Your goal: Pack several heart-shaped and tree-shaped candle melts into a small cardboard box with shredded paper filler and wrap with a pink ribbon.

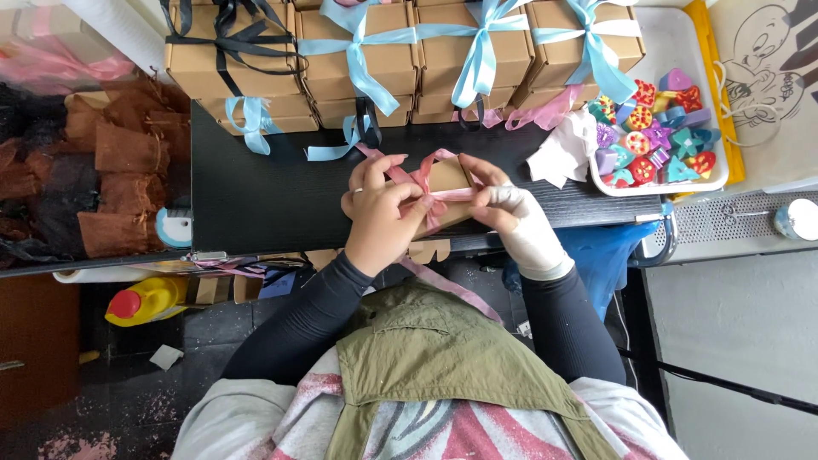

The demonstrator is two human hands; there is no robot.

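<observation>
centre of the frame on the black worktop, small brown box wrapped in pink ribbon — left hand and right hand both pinching ribbon loops, ribboned boxes stacked above, tray of coloured shapes upper right

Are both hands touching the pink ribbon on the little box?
Touching. The head view shows the left hand and right hand pinching the pink ribbon.
</observation>
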